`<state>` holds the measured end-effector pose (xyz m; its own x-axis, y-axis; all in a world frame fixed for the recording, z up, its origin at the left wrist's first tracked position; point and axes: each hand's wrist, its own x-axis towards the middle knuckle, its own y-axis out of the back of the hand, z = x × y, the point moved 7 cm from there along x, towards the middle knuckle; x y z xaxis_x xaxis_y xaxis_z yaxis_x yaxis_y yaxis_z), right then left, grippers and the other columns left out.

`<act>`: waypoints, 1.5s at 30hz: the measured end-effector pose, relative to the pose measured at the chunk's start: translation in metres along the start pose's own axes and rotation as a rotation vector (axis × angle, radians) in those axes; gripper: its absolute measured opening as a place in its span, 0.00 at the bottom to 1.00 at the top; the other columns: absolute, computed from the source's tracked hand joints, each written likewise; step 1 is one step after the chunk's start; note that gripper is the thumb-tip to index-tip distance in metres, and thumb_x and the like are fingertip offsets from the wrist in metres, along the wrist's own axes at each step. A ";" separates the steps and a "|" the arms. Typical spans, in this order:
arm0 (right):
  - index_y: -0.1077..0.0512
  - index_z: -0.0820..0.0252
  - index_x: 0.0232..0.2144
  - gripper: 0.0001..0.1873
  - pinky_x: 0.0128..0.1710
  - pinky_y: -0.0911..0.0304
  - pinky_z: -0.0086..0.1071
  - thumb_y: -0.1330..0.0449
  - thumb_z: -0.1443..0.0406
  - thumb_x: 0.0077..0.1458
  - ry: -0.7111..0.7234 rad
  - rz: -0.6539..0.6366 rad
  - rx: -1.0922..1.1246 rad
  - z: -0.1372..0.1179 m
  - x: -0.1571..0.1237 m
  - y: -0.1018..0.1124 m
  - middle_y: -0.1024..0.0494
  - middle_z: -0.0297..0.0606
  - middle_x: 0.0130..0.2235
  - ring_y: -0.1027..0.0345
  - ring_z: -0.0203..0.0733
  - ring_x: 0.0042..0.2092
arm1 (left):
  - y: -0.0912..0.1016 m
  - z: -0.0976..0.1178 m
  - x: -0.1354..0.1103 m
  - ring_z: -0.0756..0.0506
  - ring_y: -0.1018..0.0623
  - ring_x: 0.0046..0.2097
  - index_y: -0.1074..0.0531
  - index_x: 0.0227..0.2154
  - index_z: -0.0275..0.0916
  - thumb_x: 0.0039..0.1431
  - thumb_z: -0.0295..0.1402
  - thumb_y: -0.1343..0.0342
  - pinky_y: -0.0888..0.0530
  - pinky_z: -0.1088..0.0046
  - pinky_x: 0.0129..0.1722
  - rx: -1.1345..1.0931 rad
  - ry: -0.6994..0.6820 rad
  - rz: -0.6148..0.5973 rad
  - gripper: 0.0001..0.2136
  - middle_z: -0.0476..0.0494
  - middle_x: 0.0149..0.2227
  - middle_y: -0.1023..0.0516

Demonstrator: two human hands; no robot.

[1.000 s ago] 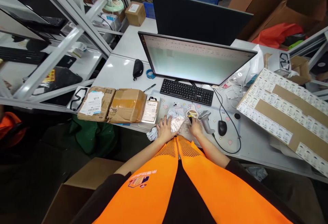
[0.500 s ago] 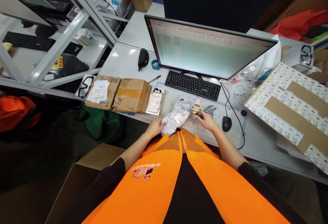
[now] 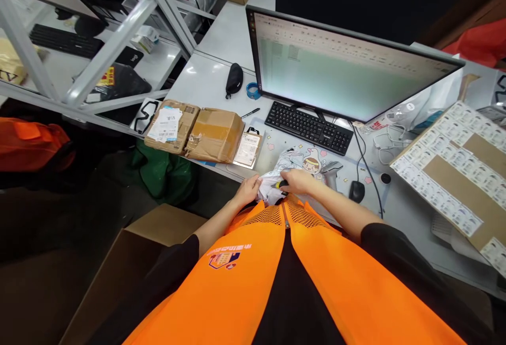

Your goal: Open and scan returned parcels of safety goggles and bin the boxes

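Observation:
A soft white-and-grey plastic mailer parcel (image 3: 285,166) lies crumpled on the printed desk mat (image 3: 272,150) at the desk's near edge, right in front of me. My left hand (image 3: 248,190) grips the parcel's left end. My right hand (image 3: 299,180) rests on the parcel's near side, closed around a small black-and-yellow tool (image 3: 282,185) whose tip points left toward my left hand. I cannot tell what kind of tool it is.
A grey barcode scanner (image 3: 332,168) and a mouse (image 3: 356,191) lie right of the parcel, with a keyboard (image 3: 309,127) and monitor (image 3: 348,79) behind. Two taped brown parcels (image 3: 213,134) sit to the left, an open carton (image 3: 130,260) on the floor, a label-covered cardboard sheet (image 3: 454,160) to the right.
My left hand drew the parcel toward the desk edge and now grips its end. My right hand moved left from beside the scanner onto the parcel, still closed on the tool.

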<state>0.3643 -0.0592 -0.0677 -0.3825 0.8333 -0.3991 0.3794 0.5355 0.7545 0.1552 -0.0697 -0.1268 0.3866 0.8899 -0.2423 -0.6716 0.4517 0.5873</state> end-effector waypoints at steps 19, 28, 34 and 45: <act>0.33 0.69 0.63 0.25 0.55 0.32 0.46 0.45 0.59 0.72 -0.729 0.222 0.008 0.145 -0.004 -0.001 0.21 0.64 0.57 0.24 0.62 0.58 | 0.002 0.033 0.057 0.31 0.22 0.63 0.34 0.67 0.36 0.64 0.48 0.34 0.25 0.59 0.59 0.246 0.016 -0.032 0.35 0.28 0.64 0.23; 0.39 0.67 0.70 0.39 0.65 0.37 0.50 0.39 0.53 0.64 -0.444 0.534 0.163 0.063 0.002 -0.041 0.30 0.60 0.64 0.35 0.63 0.65 | -0.019 0.050 0.067 0.35 0.17 0.56 0.24 0.56 0.37 0.73 0.29 0.51 0.25 0.60 0.58 0.401 0.007 -0.107 0.15 0.31 0.54 0.17; 0.41 0.64 0.72 0.40 0.61 0.34 0.50 0.39 0.54 0.64 -0.464 0.517 0.310 0.040 0.021 -0.048 0.25 0.60 0.63 0.29 0.64 0.61 | -0.014 0.045 0.065 0.34 0.16 0.52 0.22 0.52 0.37 0.72 0.30 0.48 0.26 0.61 0.56 0.274 0.017 -0.061 0.13 0.32 0.46 0.15; 0.18 0.61 0.50 0.27 0.61 0.32 0.42 0.50 0.59 0.58 -0.471 0.676 0.657 0.078 -0.018 -0.059 0.14 0.50 0.53 0.22 0.53 0.57 | -0.011 -0.008 0.057 0.36 0.18 0.54 0.22 0.48 0.35 0.70 0.27 0.58 0.26 0.61 0.56 0.007 0.314 0.266 0.18 0.29 0.50 0.16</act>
<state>0.4146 -0.0955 -0.1457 0.3917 0.8798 -0.2691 0.8276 -0.2091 0.5209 0.1797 -0.0235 -0.1529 -0.0125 0.9524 -0.3046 -0.7175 0.2036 0.6662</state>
